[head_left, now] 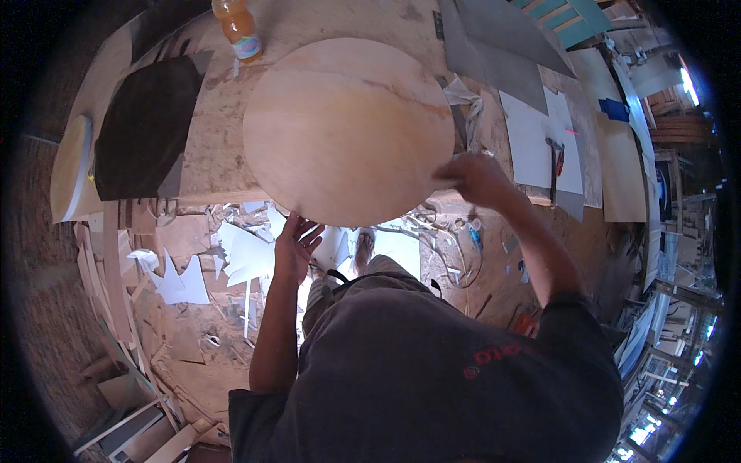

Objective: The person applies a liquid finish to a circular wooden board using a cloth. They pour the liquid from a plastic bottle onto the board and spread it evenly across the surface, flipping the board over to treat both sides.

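Observation:
A large round wooden board (347, 131), pale with a darker streak near its far right, lies flat on the workbench and juts past the front edge. My left hand (299, 245) is at its near left rim, palm turned up. One fingertip touches the rim, and the other fingers are loosely bent and apart just below it. Over on the near right rim is my right hand (480, 181), its fingers closed and slightly blurred. Whatever it may hold, if anything, is too dark and smeared to make out.
On the workbench (220, 154) stand or lie a bottle of orange drink (238, 31), a dark sheet (150, 127), a hammer (553, 170) on white sheets (529, 143), and grey sheets (502, 54). White offcuts (184, 282), cables (463, 258) and wood strips (116, 270) litter the floor below.

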{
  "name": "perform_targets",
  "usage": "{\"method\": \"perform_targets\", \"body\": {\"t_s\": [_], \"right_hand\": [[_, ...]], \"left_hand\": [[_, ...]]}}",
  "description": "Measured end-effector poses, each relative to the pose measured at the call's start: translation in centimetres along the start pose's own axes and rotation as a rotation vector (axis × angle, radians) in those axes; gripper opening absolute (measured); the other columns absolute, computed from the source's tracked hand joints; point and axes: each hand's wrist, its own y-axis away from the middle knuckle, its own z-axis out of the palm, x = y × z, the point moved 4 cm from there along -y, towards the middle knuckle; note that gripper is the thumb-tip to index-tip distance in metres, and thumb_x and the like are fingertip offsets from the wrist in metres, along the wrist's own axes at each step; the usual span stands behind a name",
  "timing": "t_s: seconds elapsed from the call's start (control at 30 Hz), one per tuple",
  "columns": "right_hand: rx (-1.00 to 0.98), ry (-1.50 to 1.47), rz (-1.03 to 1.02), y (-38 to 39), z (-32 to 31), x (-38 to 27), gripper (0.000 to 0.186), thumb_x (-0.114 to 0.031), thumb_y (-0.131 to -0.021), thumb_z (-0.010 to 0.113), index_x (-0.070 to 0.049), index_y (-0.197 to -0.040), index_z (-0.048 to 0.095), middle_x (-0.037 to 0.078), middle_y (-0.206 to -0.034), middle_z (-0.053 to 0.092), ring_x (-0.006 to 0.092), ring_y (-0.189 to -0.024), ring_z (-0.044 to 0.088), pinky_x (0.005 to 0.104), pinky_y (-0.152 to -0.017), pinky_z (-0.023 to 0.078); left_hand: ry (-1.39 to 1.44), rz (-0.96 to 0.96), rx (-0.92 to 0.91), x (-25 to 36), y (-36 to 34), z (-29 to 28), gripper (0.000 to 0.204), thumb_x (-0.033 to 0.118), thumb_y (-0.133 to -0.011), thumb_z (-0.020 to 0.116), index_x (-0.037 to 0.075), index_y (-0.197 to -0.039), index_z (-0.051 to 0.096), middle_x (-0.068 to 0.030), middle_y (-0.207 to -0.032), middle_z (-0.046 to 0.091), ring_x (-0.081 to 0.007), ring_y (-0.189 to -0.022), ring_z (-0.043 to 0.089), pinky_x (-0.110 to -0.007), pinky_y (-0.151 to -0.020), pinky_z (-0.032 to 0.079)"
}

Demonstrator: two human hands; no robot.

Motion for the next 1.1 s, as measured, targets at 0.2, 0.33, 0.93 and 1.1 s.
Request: {"method": "perform_targets", "body": {"t_s": [0.2,0.33,0.93,1.1], "right_hand": [[0.364,0.224,0.010,-9.1,1.5,-0.1,0.033,-0.008,-0.089,0.056,-0.019,-0.115,0.072,0.004,-0.115,0.071,0.0283,-0.112,0.063,0.0451,-0.094,0.051],[0.122,0.139,0.001,-9.5,1.3,1.2,0.031,-0.012,-0.091,0.054,-0.020,-0.115,0.071,0.006,-0.119,0.069,0.0307,-0.110,0.064,0.0473,-0.092,0.052],[-0.007,0.182,0.139,-3.5,2.6,3.1,0.035,-0.010,-0.075,0.063,-0.023,-0.105,0.077,0.009,-0.095,0.074,0.0314,-0.089,0.070,0.0437,-0.079,0.055],[-0.094,0.169,0.114,0.5,3.6,-0.5,0.042,-0.005,-0.068,0.065,-0.023,-0.103,0.077,0.008,-0.096,0.074,0.0305,-0.089,0.069,0.0439,-0.078,0.054]], "left_hand": [[-0.039,-0.006,0.015,0.4,-0.5,-1.2,0.061,0.047,-0.100,0.052,0.000,-0.137,0.046,-0.0154,-0.128,0.058,-0.0276,-0.115,0.058,-0.039,-0.096,0.044],[-0.051,0.063,0.079,1.9,0.5,-2.0,0.066,0.047,-0.100,0.052,-0.003,-0.142,0.040,-0.0183,-0.131,0.055,-0.0306,-0.121,0.055,-0.042,-0.098,0.044],[-0.028,0.029,-0.006,1.8,-0.6,-1.1,0.050,0.042,-0.101,0.051,0.004,-0.134,0.049,-0.0164,-0.124,0.056,-0.0328,-0.115,0.057,-0.045,-0.095,0.049],[-0.010,0.013,-0.021,2.0,-0.7,-1.2,0.050,0.041,-0.100,0.053,0.005,-0.134,0.049,-0.0164,-0.125,0.056,-0.0328,-0.114,0.057,-0.044,-0.094,0.049]]}}
